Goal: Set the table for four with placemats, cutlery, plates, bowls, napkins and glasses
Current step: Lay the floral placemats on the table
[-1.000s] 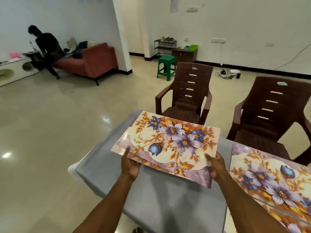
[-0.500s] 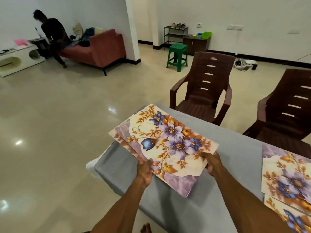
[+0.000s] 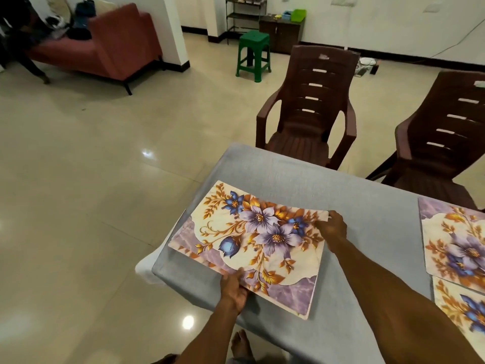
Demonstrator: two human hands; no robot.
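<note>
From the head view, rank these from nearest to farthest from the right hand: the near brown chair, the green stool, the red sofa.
Measured from the right hand, which grips the floral placemat:
1. Near brown chair, just beyond the table's far edge.
2. Green stool, farther back, left of that chair.
3. Red sofa, far left by the wall.

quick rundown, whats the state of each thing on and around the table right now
held placemat: over the table's corner, gripped at two edges, not clearly flat yet
left hand: pinching the mat's near edge
right hand: gripping the mat's far right corner
two placemats at right: lying flat, cut off by the frame
table: covered in grey cloth
two brown chairs: unoccupied, at the far side
green stool: upright, away from the table
</note>
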